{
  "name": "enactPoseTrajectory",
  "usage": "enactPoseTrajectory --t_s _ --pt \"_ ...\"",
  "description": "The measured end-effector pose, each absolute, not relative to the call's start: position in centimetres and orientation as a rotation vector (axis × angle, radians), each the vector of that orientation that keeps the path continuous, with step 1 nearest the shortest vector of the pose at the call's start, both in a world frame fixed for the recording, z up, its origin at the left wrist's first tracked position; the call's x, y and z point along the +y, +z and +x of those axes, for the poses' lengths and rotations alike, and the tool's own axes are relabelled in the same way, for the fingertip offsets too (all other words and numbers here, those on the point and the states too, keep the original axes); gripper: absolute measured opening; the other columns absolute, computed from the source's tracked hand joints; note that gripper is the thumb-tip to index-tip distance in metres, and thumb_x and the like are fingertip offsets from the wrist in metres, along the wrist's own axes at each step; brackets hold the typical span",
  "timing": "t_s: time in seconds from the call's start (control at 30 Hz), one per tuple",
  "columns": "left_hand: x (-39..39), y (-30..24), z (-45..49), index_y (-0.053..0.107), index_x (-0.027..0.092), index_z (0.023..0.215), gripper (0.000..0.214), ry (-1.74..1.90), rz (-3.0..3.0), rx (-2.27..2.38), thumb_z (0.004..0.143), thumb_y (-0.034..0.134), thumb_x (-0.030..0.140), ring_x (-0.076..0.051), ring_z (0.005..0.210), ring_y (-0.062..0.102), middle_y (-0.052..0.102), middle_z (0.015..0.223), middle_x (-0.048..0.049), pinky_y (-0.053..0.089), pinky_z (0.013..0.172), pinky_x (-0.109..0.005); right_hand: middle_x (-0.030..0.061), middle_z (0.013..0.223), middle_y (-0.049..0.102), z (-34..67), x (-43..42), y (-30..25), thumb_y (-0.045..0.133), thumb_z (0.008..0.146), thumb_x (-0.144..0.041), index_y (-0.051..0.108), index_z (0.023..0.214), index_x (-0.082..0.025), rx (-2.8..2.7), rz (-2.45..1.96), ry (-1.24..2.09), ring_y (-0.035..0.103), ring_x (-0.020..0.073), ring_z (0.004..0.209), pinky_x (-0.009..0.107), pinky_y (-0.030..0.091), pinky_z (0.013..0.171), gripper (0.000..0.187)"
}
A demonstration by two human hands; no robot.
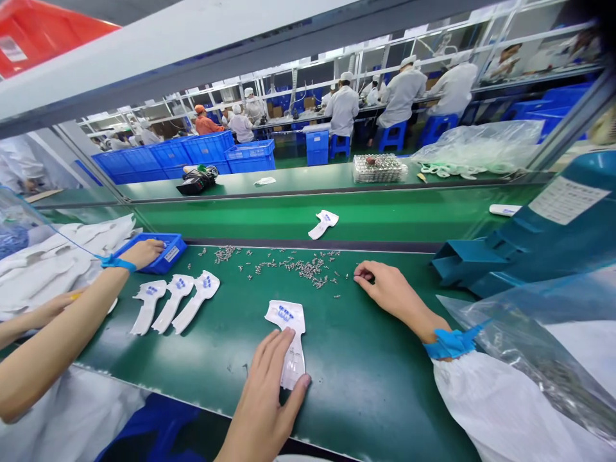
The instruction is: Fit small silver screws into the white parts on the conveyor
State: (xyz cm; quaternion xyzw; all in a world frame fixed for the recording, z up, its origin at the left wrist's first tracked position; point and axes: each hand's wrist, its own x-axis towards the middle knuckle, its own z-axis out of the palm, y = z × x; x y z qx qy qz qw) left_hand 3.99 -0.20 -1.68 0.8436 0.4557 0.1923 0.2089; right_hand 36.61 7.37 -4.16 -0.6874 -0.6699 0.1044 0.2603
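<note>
My left hand (269, 378) lies with fingers outstretched over a white handle-shaped plastic shell (293, 369), its fingertips touching the lower half. Blue pieces sit in the wide upper end of that shell, which lies flat on the green table (366, 398). To the right of a scatter of small metal parts (308, 268), my right hand (387, 289) is closed in a pinch just above the table. What its fingertips hold, if anything, is too small to make out. Three similar white shells (177, 301) lie side by side on the left.
A co-worker's hand (142, 252) reaches into a small blue bin (174, 251) at the left; their other hand (55, 305) is near piled white shells (43, 269). One shell (323, 224) lies on the green belt (231, 221). A teal metal holder (543, 224) stands right, near clear plastic bags.
</note>
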Motion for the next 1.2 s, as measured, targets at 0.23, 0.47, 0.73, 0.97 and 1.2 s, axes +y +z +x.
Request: enactPoseTrajectory --t_s 0.23,0.47,0.73,0.97,1.2 --pt "0.5 -2.5 4.4 0.026 0.031 0.152 0.071 0.510 2.350 1.236 0.092 0.063 0.038 -0.030 0.137 0.041 0.045 0.149 -0.0085 0.041 0.110 -0.046 0.0062 0.094 0.073 35.3 6.8 -2.9 0.048 0.093 -0.035 0.070 0.093 -0.023 -1.814 -1.820 0.381 0.066 0.0242 0.084 0.035 0.048 0.075 0.025" --pt "1.8 -2.2 5.0 0.028 0.029 0.149 0.064 0.577 2.273 1.219 0.094 0.061 0.035 -0.027 0.140 0.034 0.044 0.148 -0.0086 0.036 0.113 -0.044 0.0052 0.083 0.071 32.8 5.9 -1.8 0.052 0.093 -0.045 0.066 0.082 -0.022 -1.839 -1.795 0.522 0.063 0.0237 0.076 0.034 0.043 0.067 0.028" --pt "1.8 -2.9 5.3 0.006 0.026 0.155 0.107 0.579 2.404 1.175 0.079 0.072 0.061 -0.033 0.143 0.033 0.034 0.156 -0.0144 0.031 0.114 -0.050 -0.0004 0.072 0.065 25.0 3.6 1.2 0.056 0.094 -0.036 0.062 0.074 -0.021 -2.130 -1.470 1.076 0.054 0.0149 0.063 0.026 0.035 0.058 0.025" --pt "2.0 -2.6 5.3 0.005 0.028 0.154 0.106 0.597 2.391 1.143 0.078 0.065 0.070 -0.034 0.140 0.038 0.036 0.155 -0.0153 0.034 0.112 -0.052 0.0020 0.074 0.062 23.6 4.2 1.6 0.056 0.094 -0.026 0.054 0.072 -0.019 -2.420 -1.528 0.893 0.055 0.0165 0.068 0.026 0.031 0.059 0.023" --pt "2.1 -2.8 5.3 0.007 0.027 0.154 0.105 0.637 2.386 1.122 0.078 0.065 0.071 -0.034 0.140 0.039 0.039 0.153 -0.0149 0.034 0.112 -0.051 0.0027 0.082 0.064 23.3 4.5 1.4 0.059 0.092 -0.026 0.056 0.087 -0.020 -2.451 -1.609 0.859 0.057 0.0177 0.070 0.025 0.030 0.058 0.008"
